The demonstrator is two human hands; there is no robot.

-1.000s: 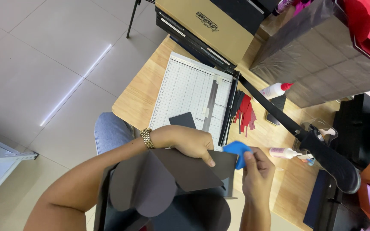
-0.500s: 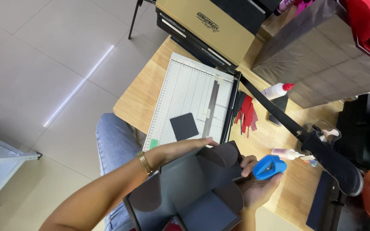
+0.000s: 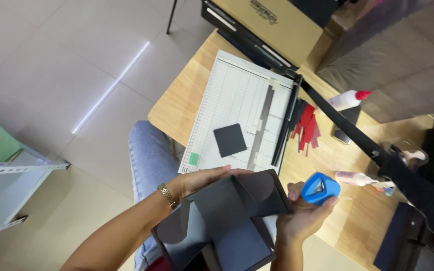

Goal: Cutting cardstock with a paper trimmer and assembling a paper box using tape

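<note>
Head view: blue punch (image 3: 320, 187) on dark card (image 3: 227, 221)

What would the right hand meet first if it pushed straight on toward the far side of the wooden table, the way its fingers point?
Probably the small clear glue bottle lying just beyond the right hand, which holds a blue plastic punch. Depth is hard to judge; the hand may pass above it.

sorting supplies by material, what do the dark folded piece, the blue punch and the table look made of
Dark folded piece: looks like matte dark grey card; thin flat panels with creased folds and rounded flaps, no shine.
Blue punch: probably moulded plastic; smooth, glossy, rounded shell, held in the right hand.
Table: wood or wood-look laminate; light brown with grain lines. Which of the two cannot be told.
</note>
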